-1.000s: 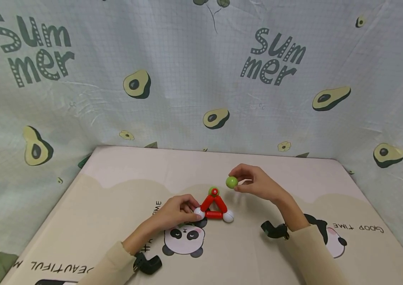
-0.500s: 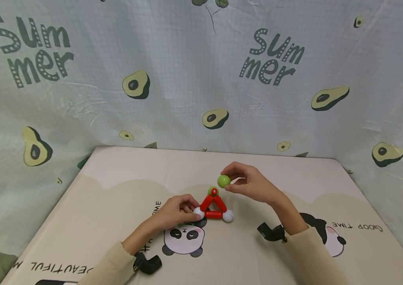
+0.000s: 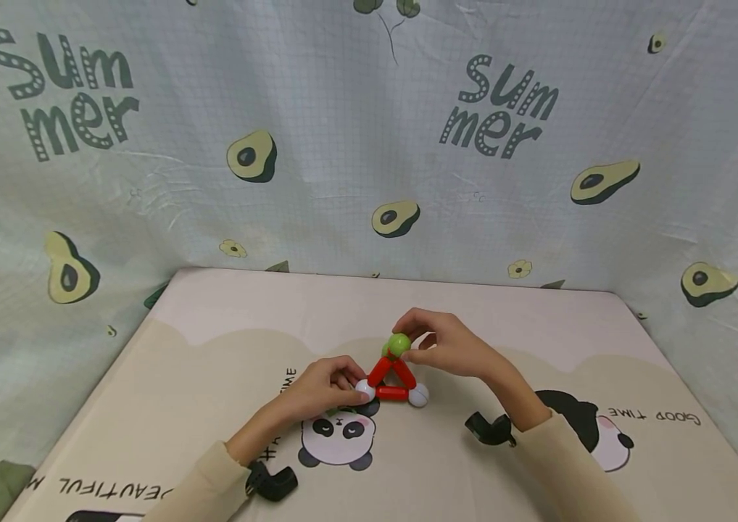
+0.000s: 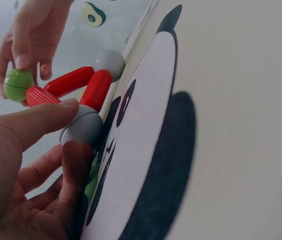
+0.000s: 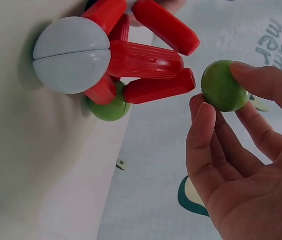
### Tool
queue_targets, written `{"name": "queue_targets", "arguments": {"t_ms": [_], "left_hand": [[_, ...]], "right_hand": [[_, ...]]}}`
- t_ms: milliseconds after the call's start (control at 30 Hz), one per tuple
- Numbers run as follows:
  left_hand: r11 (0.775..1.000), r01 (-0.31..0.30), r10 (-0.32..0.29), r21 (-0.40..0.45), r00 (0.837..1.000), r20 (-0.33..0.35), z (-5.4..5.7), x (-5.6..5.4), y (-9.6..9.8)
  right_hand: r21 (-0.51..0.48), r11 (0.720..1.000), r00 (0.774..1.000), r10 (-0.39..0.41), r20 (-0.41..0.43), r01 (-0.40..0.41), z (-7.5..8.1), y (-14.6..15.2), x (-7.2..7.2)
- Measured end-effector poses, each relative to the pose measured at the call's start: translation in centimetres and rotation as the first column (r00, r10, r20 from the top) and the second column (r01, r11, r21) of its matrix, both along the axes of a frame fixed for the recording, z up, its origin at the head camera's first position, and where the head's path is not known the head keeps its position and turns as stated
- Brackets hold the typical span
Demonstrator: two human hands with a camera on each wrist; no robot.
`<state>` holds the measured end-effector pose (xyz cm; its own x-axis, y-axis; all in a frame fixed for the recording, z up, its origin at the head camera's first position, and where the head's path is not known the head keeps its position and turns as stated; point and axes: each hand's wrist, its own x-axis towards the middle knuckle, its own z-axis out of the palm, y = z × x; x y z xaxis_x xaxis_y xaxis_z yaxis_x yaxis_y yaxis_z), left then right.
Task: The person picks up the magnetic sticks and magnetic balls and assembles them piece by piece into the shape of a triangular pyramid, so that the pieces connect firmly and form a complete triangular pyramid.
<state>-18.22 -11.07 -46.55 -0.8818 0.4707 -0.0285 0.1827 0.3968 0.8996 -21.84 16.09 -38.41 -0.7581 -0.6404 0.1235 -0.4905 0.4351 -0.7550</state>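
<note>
A small pyramid of red rods [image 3: 392, 393] and balls stands on the table. My left hand [image 3: 320, 388] pinches the white ball [image 4: 83, 129] at its near left corner between thumb and fingers. At the near right corner sits another white ball [image 5: 72, 56], and a green ball [image 5: 110, 107] lies at the far corner. My right hand [image 3: 450, 346] pinches a second green ball [image 5: 223, 86] with thumb and fingertips. This ball is right at the raised ends of the upper rods; whether it touches every rod end I cannot tell.
The tabletop cover [image 3: 434, 464] has printed pandas and lettering. Behind it hangs a pale cloth [image 3: 330, 145] with avocado prints. A black wrist device [image 3: 271, 483] is on the left wrist and another black device [image 3: 489, 428] on the right.
My right hand has moved left and slightly down, bringing its green ball from beside the pyramid to the rods' upper ends. My left hand still holds the white ball in place.
</note>
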Motion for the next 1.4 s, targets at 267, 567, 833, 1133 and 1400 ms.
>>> {"name": "queue_targets", "arguments": {"t_ms": [267, 567, 833, 1133, 1400], "left_hand": [[1.000, 0.009, -0.009, 0.002, 1.000, -0.013, -0.2, -0.2, 0.0], [1.000, 0.002, -0.002, 0.005, 1.000, -0.003, -0.2, -0.1, 0.0], [1.000, -0.004, 0.004, -0.003, 1.000, 0.003, -0.1, 0.0, 0.0], [1.000, -0.012, 0.012, -0.013, 1.000, 0.007, 0.0, 0.0, 0.0], [1.000, -0.011, 0.011, -0.010, 1.000, 0.005, 0.0, 0.0, 0.1]], "right_hand": [[0.030, 0.999, 1.000, 0.016, -0.022, -0.015, -0.1, -0.4, -0.1], [0.055, 0.998, 0.999, 0.030, -0.019, -0.029, -0.2, -0.7, 0.0], [0.033, 0.999, 1.000, 0.015, 0.002, -0.015, -0.6, -0.2, -0.1], [0.107, 0.994, 0.989, 0.000, 0.146, -0.016, -2.2, -0.1, -0.5], [0.093, 0.996, 0.991, 0.005, 0.131, -0.018, -2.9, -0.4, -0.6]]}}
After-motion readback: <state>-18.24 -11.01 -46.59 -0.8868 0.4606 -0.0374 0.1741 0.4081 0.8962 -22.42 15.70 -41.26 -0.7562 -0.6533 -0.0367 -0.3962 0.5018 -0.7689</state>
